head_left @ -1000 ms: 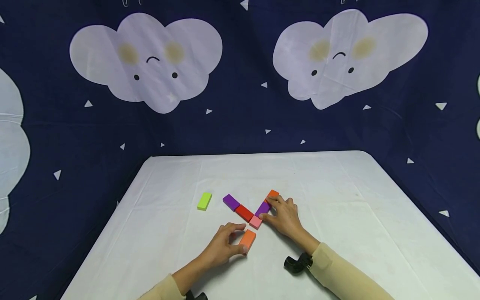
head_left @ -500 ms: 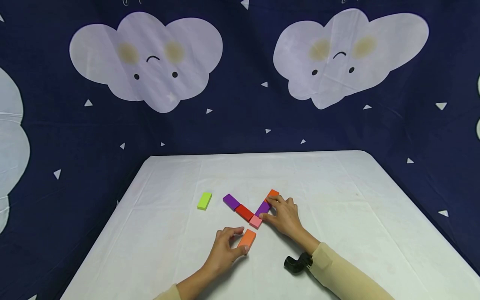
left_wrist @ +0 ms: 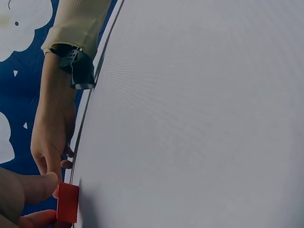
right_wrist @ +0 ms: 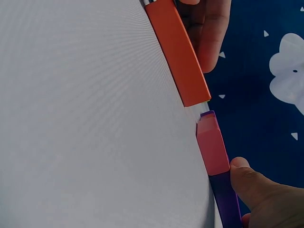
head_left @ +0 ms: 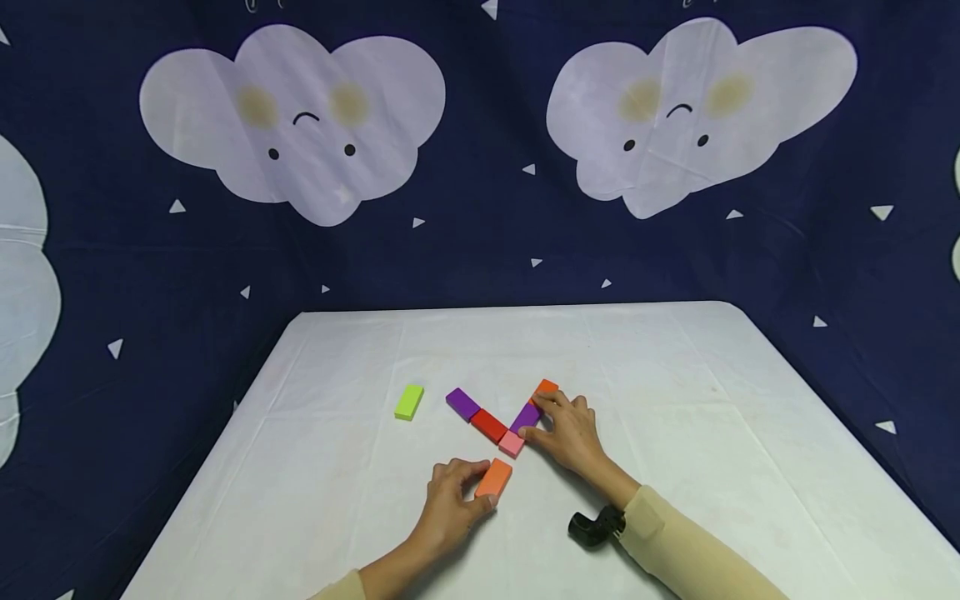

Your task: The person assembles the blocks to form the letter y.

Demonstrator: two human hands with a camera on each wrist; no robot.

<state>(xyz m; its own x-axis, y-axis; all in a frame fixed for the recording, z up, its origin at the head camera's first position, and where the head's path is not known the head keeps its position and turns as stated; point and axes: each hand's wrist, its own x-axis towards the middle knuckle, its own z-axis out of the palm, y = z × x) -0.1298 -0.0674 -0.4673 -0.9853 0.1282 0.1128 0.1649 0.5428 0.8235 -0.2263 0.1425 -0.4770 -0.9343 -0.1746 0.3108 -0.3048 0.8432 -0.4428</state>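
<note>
In the head view my left hand [head_left: 450, 504] pinches an orange block [head_left: 494, 478], thumb at its near end and forefinger by its far left corner. That block lies on the table, a small gap short of a pink block [head_left: 512, 444]. My right hand [head_left: 572, 433] spans a purple block [head_left: 525, 418], its thumb beside the pink block and its forefinger by a darker orange block [head_left: 545, 387]. With a red block [head_left: 490, 426] and another purple block [head_left: 462, 404], these form a V. The right wrist view shows the thumb [right_wrist: 247, 178] against the purple-pink joint.
A lime green block [head_left: 408, 402] lies apart to the left of the V. White cloth covers the table [head_left: 337, 467]. Behind it hangs a dark blue curtain [head_left: 480, 250] with clouds. A black wrist device [head_left: 596, 527] hangs under the right wrist.
My left wrist has shifted right and nearer, and its forefinger has come down to the orange block's far end. The right hand and the blocks look unmoved.
</note>
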